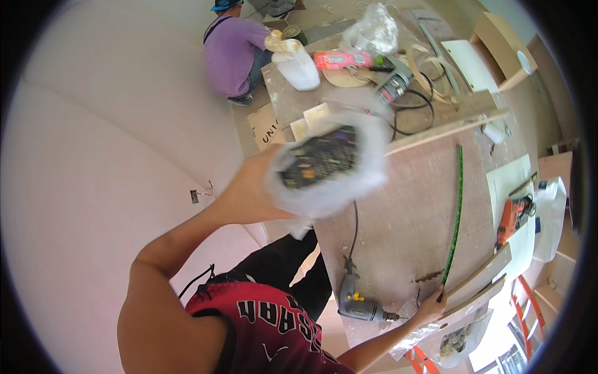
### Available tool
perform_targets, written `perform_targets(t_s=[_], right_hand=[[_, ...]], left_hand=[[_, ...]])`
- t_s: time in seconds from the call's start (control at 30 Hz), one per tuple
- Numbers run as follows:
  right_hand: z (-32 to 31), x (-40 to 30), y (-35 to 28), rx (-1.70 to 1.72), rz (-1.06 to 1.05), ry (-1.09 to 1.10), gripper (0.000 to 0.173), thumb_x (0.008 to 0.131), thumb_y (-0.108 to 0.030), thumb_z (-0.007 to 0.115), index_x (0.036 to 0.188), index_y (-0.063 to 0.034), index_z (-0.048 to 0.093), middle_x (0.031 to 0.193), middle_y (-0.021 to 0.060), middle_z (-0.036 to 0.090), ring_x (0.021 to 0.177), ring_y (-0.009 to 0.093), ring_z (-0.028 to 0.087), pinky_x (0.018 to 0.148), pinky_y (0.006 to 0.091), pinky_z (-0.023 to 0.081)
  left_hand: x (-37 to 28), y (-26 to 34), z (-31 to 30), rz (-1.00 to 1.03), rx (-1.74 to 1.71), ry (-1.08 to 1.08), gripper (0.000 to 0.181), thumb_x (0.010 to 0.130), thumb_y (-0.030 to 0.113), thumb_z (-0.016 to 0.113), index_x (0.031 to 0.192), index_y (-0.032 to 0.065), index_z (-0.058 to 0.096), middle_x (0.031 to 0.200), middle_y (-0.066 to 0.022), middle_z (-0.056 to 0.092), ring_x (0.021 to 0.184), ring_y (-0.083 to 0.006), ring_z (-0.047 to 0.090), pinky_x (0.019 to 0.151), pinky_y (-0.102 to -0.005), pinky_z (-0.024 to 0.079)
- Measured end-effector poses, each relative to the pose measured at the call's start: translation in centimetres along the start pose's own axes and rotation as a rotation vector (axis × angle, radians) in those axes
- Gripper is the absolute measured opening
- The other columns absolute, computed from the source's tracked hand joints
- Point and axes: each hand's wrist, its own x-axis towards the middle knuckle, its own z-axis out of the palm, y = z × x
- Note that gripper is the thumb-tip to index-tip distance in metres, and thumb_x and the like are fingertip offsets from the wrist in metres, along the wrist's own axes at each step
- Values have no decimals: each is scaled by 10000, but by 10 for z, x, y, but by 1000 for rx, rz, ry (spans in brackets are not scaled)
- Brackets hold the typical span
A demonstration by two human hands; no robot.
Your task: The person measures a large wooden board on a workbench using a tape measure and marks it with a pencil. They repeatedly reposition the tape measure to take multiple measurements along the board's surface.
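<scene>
Raised over the near edge of the plywood worktop (416,201), my left hand (257,191) grips a whitish plastic container (336,198). Dark small pieces, possibly screws, fill it, but motion blur hides their detail. My right hand (432,306), low on the right, pinches the lower end of a thin green-and-black patterned strip (454,215). That strip runs up across the plywood, slightly curved. A grey corded electric drill (359,301) lies on its side left of my right hand, its bit pointing towards my forearm.
A person (236,51) in a purple shirt crouches beyond the worktop. Farther up lie a white plastic jug (299,70), a pink bottle (343,60) and a corded power tool (392,89). An orange power tool (510,219) rests at right. An orange ladder (528,311) stands lower right.
</scene>
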Motion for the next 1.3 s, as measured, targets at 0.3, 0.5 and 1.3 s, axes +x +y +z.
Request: perform_targets(t_s=[0.3,0.5,1.3], right_hand=[[11,14,29,-44,-47,-4,529,1026,-538,654,1184,-55,803,1107,164,794,1039,383,727,894,480,541],[5,8,9,-9,-11,-42,544,1028,-524,660,1154,-12,793,1059,191,783,946,360,712,847,466,544],[12,6,8,115,-7,-120,447,1047,-386,687,1098,53,751,910,106,720,852,202,604,824,373,496]], left_hand=[[7,-220,-124,-255,194,440,825,599,188,939,1323,-19,601,1167,-195,736,1097,-334,723,1003,-418,547],[129,-347,-131,-157,232,477,832,601,247,925,1324,-20,609,1189,-259,724,1128,-413,709,988,-442,550],[273,-421,-113,-132,297,328,1126,604,381,958,1534,1,450,1476,-240,524,1387,-354,540,1147,-433,437]])
